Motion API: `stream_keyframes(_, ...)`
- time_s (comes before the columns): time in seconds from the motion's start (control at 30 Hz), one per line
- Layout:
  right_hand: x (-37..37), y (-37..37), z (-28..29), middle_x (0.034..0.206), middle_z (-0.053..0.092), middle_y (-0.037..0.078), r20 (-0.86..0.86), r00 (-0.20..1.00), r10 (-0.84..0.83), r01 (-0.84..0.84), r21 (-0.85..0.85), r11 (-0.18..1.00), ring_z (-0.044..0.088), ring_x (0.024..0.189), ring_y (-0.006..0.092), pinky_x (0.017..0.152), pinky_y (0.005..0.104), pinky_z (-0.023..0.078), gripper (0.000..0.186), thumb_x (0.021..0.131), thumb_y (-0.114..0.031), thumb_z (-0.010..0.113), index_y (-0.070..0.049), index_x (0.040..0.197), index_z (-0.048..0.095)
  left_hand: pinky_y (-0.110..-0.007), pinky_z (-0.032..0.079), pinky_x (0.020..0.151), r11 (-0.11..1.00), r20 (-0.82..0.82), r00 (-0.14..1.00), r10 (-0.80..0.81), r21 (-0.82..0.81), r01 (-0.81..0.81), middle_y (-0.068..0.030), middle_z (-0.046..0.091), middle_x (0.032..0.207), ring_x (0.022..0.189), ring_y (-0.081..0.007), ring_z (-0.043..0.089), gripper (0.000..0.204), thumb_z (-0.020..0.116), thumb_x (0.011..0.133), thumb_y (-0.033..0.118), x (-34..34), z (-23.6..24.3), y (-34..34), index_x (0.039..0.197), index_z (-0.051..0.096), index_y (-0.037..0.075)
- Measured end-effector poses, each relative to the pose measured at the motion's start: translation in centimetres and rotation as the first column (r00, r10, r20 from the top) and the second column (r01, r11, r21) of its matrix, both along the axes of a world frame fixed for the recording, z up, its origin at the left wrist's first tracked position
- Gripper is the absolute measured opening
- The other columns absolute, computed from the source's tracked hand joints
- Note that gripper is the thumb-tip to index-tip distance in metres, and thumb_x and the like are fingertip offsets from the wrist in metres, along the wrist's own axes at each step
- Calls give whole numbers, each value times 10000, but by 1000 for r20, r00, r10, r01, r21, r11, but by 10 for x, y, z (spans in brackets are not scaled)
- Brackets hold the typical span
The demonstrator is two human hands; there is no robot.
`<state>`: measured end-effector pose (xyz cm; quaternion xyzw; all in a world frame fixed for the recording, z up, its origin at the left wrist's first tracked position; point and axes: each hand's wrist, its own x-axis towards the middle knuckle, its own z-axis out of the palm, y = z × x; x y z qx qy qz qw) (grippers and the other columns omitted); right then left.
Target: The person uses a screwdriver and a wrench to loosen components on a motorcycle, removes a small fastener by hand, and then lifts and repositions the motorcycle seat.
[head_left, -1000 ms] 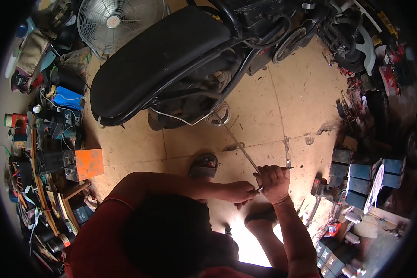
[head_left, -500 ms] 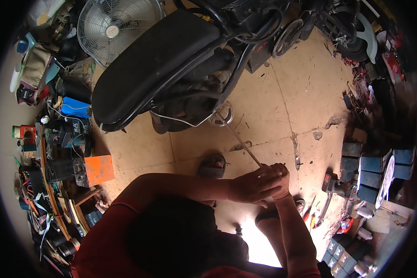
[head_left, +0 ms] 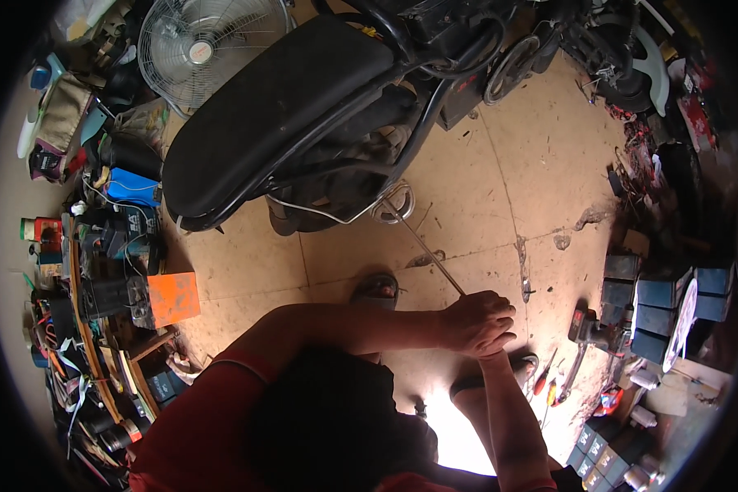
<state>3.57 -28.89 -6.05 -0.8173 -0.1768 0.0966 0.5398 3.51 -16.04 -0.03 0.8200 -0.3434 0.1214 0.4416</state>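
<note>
Both my hands are closed together around the near end of a long thin metal rod [head_left: 426, 252]. My left hand [head_left: 469, 321] lies on top and covers most of my right hand [head_left: 498, 338], whose fingers are partly hidden. The rod slants up and left to a metal ring [head_left: 395, 203] at the underside of a black two-wheeler; its exact contact there is unclear. The vehicle's long black seat [head_left: 279, 115] stretches across the upper middle, above a dark tubular frame [head_left: 422, 135]. Whatever handle the rod has is concealed in my grip.
A round metal fan [head_left: 201, 53] stands beyond the seat. An orange panel [head_left: 173, 298] sits by the cluttered left shelves. Right of my hands lie a power drill [head_left: 584, 324], screwdrivers [head_left: 552, 389] and a wrench. Stacked dark boxes [head_left: 656, 303] line the right side. Sandalled feet [head_left: 375, 289] rest on the floor.
My left hand has shifted slightly right and closed further over my right hand. The upper body leans a little to the right. The rod and the vehicle look unmoved.
</note>
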Motion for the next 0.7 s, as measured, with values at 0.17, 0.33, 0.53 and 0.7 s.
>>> stream_keyframes(0.17,-8,7,-1,832,598,-9,-277,953,-122,164,134,977,551,695,166,650,360,450,311,991,-431,642,-142,1105,638,-445,507,748,1000,-66,998,-16,20,17,-116,628,878,878,-291,636,250,632,933,247,2,-12,-10,775,615,53)
stream_keyframes(0.33,-14,16,3,785,580,-30,-669,727,-156,443,283,851,529,658,144,610,340,434,306,990,-446,653,-153,1075,636,-517,494,622,904,-43,903,428,-2,-428,-169,585,638,619,-393,591,328,645,910,283,7,-21,-46,680,622,50)
stream_keyframes(0.53,-12,16,34,645,436,-72,-898,436,55,515,299,803,356,517,83,503,260,268,281,989,-442,667,-210,881,551,-478,592,798,803,-737,673,66,440,402,-283,734,1023,927,-401,730,303,573,847,156,68,1,-37,965,775,-37)
stream_keyframes(0.7,-8,4,36,581,340,-81,-917,315,244,515,381,768,316,503,91,500,263,260,283,944,-379,712,-208,786,551,-500,578,841,722,-810,586,40,428,543,-268,723,1096,1016,-418,708,315,536,876,106,89,-18,-55,1028,763,-52)
